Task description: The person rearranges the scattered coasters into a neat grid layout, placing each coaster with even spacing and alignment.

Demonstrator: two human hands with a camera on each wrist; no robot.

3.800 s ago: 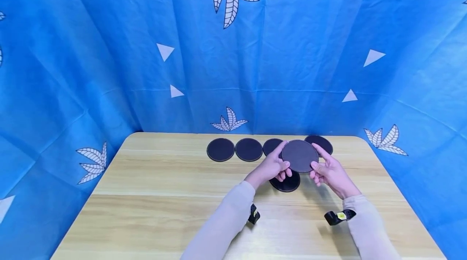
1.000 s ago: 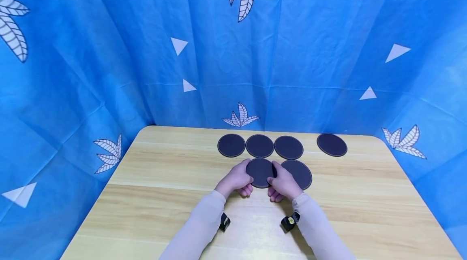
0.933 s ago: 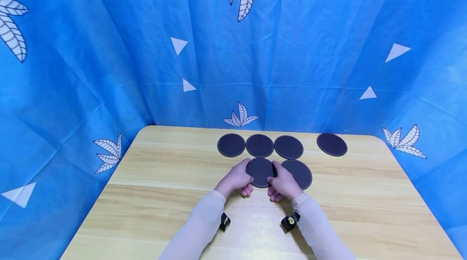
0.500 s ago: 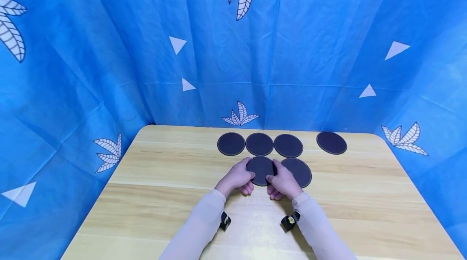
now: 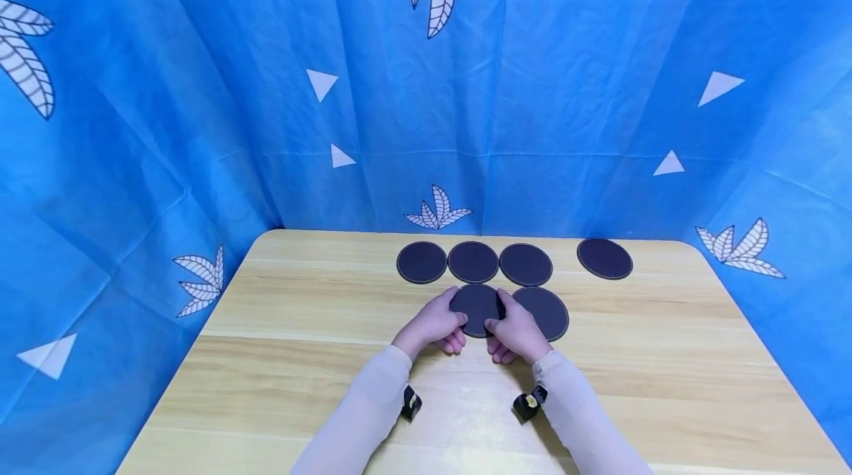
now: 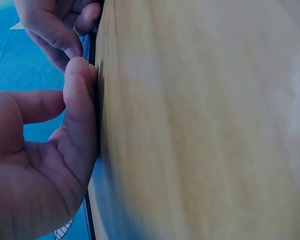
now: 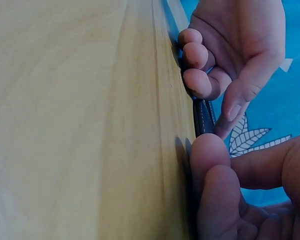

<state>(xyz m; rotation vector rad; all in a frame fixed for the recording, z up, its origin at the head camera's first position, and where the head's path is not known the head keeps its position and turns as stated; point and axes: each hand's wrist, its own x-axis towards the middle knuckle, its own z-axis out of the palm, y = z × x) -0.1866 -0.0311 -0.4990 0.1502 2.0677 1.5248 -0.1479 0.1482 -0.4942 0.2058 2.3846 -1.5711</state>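
Note:
A round dark coaster (image 5: 475,311) with a stitched rim lies flat, low at the tabletop, in the head view. My left hand (image 5: 434,322) holds its left edge between thumb and index finger. On the opposite edge, my right hand (image 5: 519,327) does the same, with its remaining fingers curled below. Close to the right hand is another dark coaster (image 5: 547,314), partly overlapped by that hand. In the right wrist view, the stitched coaster edge (image 7: 204,117) shows between both hands' fingers, right at the table surface.
Behind the hands, a back row holds a left coaster (image 5: 422,263), a middle coaster (image 5: 473,262) and a right coaster (image 5: 526,265), side by side. Farther right lies a separate coaster (image 5: 604,259). A blue patterned curtain (image 5: 426,105) surrounds the wooden table (image 5: 293,371).
Since the oldest frame, both hands have brought the raised coaster down and left, beside the front coaster. Over the last second they stay nearly still; the head view shifts slightly.

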